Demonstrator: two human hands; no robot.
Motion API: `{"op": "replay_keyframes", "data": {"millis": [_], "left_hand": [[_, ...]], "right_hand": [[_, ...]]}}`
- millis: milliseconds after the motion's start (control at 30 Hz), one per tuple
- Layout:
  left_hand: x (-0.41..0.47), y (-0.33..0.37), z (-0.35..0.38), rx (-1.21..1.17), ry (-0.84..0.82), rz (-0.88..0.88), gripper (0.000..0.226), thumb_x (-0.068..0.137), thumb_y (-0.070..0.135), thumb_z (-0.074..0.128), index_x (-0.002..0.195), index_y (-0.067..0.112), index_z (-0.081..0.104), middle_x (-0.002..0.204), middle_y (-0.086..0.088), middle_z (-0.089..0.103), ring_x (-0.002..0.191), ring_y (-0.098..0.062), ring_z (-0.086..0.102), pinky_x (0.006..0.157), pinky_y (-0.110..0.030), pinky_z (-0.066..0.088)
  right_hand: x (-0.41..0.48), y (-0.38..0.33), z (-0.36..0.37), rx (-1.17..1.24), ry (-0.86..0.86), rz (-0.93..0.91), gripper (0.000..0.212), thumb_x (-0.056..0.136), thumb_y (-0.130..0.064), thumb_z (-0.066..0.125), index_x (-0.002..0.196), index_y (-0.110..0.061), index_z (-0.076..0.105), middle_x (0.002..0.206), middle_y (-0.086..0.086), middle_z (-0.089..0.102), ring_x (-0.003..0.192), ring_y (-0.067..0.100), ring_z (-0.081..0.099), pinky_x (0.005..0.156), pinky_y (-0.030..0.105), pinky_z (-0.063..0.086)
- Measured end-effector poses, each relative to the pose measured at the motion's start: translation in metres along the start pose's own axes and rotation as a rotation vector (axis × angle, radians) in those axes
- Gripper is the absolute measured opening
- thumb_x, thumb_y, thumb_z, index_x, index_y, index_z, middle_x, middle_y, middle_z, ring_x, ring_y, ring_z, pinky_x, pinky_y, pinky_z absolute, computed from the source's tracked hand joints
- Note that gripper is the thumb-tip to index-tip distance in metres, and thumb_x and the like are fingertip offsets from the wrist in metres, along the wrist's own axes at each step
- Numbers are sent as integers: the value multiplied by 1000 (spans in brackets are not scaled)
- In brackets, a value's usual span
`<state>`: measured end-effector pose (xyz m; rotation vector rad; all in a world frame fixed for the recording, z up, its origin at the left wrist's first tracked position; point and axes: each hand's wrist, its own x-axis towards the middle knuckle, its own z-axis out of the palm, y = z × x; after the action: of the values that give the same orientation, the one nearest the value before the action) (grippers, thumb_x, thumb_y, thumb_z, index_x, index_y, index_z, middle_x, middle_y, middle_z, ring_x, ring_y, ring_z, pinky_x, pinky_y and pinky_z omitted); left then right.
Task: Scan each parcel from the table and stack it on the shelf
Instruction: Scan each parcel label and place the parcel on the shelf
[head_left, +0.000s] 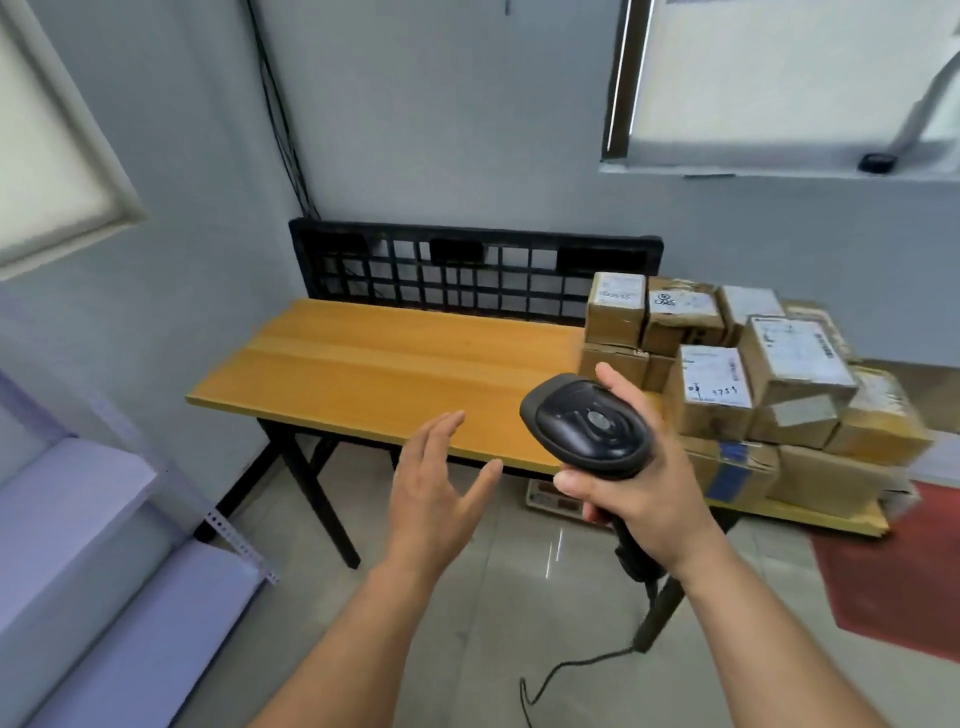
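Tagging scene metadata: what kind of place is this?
Probably a small parcel-sorting back room or mailroom: labelled cardboard parcels piled on a wooden table, a corded barcode scanner in the right hand, and a metal shelf at the left.

Black grid pallet (467, 270) upright against far wall, dark cables (280, 119) running up above it. Whiteboard (779, 78) high on right, small black eraser (877, 162) on its ledge. Red mat (893, 587) on floor at right. Pale blind (47, 156) at left.

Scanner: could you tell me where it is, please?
Head view, right of centre: the right hand holds the scanner before the parcels on the table.
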<state>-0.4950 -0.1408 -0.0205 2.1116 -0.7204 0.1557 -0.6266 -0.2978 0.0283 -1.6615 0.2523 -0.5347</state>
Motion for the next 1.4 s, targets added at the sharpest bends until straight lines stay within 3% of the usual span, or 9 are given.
{"op": "replay_keyframes", "data": {"millis": [100, 267, 367, 567, 767, 1033, 1133, 1300, 1400], "left_hand": [[7, 16, 28, -13, -100, 21, 62, 87, 41, 67, 141, 27, 42, 135, 14, 42, 127, -5, 39, 103, -26, 36], [27, 40, 75, -61, -229, 58, 64, 88, 45, 63, 144, 28, 38, 137, 9, 43, 127, -8, 40, 101, -30, 40], [42, 58, 103, -126, -301, 69, 65, 89, 46, 61, 145, 29, 35, 138, 9, 42, 128, -9, 39, 104, -37, 42], [82, 97, 160, -224, -452, 87, 66, 90, 48, 58, 147, 33, 30, 146, 8, 37, 132, -9, 37, 108, -40, 40], [123, 131, 213, -290, -539, 96, 64, 95, 43, 54, 150, 26, 28, 148, 2, 37, 134, -14, 38, 110, -44, 39], [142, 105, 260, -187, -695, -152, 72, 97, 48, 47, 155, 16, 17, 159, -6, 22, 146, -22, 20, 118, -41, 23], [136, 98, 267, -219, -762, -249, 81, 93, 47, 55, 156, 23, 9, 162, -4, 16, 147, -25, 17, 115, -45, 24], [127, 79, 265, -416, -868, -353, 103, 82, 51, 69, 152, 41, -5, 163, 1, 9, 148, -25, 15, 117, -55, 23], [121, 75, 261, -497, -919, -317, 109, 82, 42, 73, 149, 46, -12, 163, 5, 8, 148, -21, 15, 118, -52, 21]], "right_hand": [[-3, 8, -30, -4, 87, 31, 96, 60, -18, 91, 135, -53, 43, 114, -16, 65, 63, 28, 66, 51, 37, 57], [-10, 22, -77, -35, 239, 66, 99, 54, -24, 96, 131, -60, 45, 119, 7, 64, 67, 14, 66, 51, 31, 53], [-11, 25, -103, -67, 311, 76, 95, 65, -9, 90, 130, -60, 43, 114, 16, 63, 61, 14, 65, 50, 29, 52], [1, 35, -154, -134, 488, 108, 95, 68, -1, 86, 126, -65, 44, 115, 11, 64, 53, 25, 63, 50, 35, 53], [18, 39, -193, -184, 627, 138, 97, 69, 8, 81, 131, -55, 42, 112, 0, 67, 48, 24, 59, 47, 31, 52], [29, 74, -183, -148, 549, 246, 93, 57, -17, 86, 120, -71, 45, 111, 12, 66, 55, 15, 64, 49, 27, 50], [31, 86, -176, -148, 513, 298, 94, 59, -18, 86, 124, -69, 43, 121, 4, 64, 63, 10, 66, 51, 26, 51], [32, 95, -173, -133, 484, 358, 95, 51, -34, 86, 127, -68, 41, 119, 3, 66, 78, 21, 64, 53, 27, 53], [35, 98, -172, -140, 447, 374, 99, 54, -29, 86, 135, -59, 39, 120, 2, 65, 70, 16, 67, 54, 30, 54]]}}
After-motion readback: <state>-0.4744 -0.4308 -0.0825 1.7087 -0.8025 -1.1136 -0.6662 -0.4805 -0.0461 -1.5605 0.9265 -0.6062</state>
